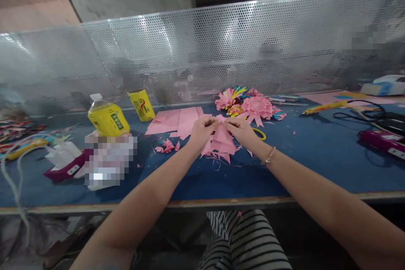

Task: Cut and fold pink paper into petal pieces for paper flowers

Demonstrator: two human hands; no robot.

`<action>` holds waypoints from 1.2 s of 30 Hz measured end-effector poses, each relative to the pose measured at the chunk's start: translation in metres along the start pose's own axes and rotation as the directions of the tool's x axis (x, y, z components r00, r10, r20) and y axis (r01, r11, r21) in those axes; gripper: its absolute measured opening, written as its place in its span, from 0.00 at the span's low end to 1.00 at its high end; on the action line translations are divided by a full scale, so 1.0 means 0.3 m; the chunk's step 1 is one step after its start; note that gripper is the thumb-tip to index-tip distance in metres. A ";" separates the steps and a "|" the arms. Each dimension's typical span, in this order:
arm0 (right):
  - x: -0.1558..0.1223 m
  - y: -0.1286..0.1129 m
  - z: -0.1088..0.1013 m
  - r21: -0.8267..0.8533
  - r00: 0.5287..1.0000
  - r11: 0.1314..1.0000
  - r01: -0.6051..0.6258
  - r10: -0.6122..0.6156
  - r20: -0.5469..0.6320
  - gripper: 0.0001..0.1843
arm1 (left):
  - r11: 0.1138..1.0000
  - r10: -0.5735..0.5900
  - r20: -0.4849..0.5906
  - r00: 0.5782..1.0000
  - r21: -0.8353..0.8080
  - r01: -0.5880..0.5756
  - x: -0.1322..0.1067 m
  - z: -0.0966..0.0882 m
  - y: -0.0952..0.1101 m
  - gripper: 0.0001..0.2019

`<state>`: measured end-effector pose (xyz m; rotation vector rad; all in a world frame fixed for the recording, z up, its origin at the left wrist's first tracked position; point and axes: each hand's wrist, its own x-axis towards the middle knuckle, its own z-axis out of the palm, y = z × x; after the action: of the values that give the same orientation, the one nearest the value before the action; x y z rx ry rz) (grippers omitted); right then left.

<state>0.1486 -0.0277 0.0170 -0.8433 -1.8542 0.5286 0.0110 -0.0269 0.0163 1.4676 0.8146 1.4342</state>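
Note:
Pinched between both hands is a piece of pink paper (222, 138), held a little above the blue table. My left hand (205, 130) has its thumb and fingertips closed on the paper's upper left side. On the upper right side, my right hand (242, 130) pinches the same paper; a bracelet circles that wrist. Pink scraps and thin strips (218, 156) lie beneath the hands. Just left of them are flat pink paper sheets (167, 120). Behind my right hand sits a pile of paper flowers (253, 105) in pink, yellow and blue. Small folded pink pieces (167, 146) rest left of the hands.
A yellow-labelled bottle (107, 116) and a yellow packet (141, 105) stand at the back left. Purple power strips (65, 168) with cables lie at both sides. A yellow glue gun (324, 108) is at right. A perforated metal screen (202, 50) bounds the table's back.

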 end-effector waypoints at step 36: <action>0.020 0.047 -0.016 -0.098 0.991 0.986 -0.134 0.134 0.001 0.15 | 0.986 0.083 -0.126 0.988 0.151 -0.064 0.060 -0.096 -0.006 0.11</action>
<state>0.1558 -0.0138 0.0130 -1.0384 -1.8508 0.5282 -0.0153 -0.0055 0.0194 1.5386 0.9744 1.5687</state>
